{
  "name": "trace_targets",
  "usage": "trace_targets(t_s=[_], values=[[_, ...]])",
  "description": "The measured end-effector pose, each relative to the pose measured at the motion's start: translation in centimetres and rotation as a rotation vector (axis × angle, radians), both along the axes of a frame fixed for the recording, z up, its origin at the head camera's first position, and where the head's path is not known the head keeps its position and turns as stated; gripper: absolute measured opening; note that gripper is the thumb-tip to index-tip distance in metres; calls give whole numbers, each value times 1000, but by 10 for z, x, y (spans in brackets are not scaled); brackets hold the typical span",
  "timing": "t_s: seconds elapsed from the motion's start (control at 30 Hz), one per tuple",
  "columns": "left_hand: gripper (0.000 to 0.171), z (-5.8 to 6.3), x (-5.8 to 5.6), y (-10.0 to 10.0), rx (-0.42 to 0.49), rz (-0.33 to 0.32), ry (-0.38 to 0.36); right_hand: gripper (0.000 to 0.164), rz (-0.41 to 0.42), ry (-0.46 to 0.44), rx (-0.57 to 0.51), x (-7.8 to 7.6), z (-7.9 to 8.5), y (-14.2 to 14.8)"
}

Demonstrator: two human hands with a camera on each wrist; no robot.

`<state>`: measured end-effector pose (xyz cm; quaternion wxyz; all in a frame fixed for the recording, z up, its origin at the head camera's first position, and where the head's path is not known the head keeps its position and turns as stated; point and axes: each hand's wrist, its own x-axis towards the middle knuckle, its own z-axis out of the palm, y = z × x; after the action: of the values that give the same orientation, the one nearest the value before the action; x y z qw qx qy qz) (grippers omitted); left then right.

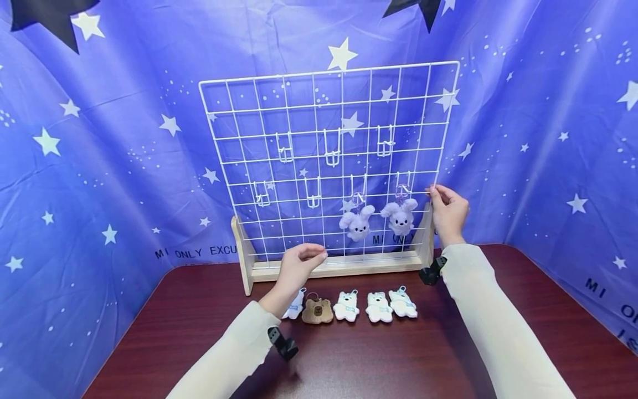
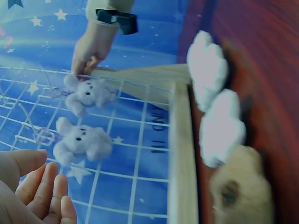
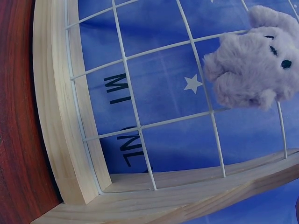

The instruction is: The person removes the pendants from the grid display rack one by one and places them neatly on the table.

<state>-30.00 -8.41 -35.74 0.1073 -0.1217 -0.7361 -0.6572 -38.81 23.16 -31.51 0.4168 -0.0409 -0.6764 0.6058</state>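
My right hand (image 1: pixel 450 213) pinches the right edge of a white wire grid panel (image 1: pixel 329 216), which stands in a wooden base (image 1: pixel 339 267). In front of the grid's lower part is my left hand (image 1: pixel 301 269); its fingers are loosely bent and hold nothing. Two lilac plush bunny keychains hang from hooks on the lower right: the outer bunny (image 1: pixel 401 218) and the inner bunny (image 1: pixel 358 224). The right wrist view shows one lilac bunny (image 3: pixel 257 65) close up, but only the very edge of that hand.
On the dark red table (image 1: pixel 379 360), a row of plush keychains lies before the base: a brown bear-like one (image 1: pixel 317 311) and several white ones, such as this white plush (image 1: pixel 346 306). My left forearm partly covers the leftmost. Several bare hooks, including one wire hook (image 1: pixel 332 158), hang on the grid.
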Motion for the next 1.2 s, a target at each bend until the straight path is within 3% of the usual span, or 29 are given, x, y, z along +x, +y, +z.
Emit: trace_targets(t_s=[0.37, 0.6, 1.0, 1.2], values=[[20, 29, -23, 37, 35, 25, 62, 25, 37, 31, -37, -3, 0, 2], [20, 45, -39, 59, 57, 72, 93, 26, 13, 31, -40, 0, 0, 0], [15, 54, -58, 80, -17, 263, 190, 25, 43, 99, -23, -4, -2, -1], [14, 55, -63, 84, -19, 290, 179, 22, 54, 80, -50, 4, 4, -3]])
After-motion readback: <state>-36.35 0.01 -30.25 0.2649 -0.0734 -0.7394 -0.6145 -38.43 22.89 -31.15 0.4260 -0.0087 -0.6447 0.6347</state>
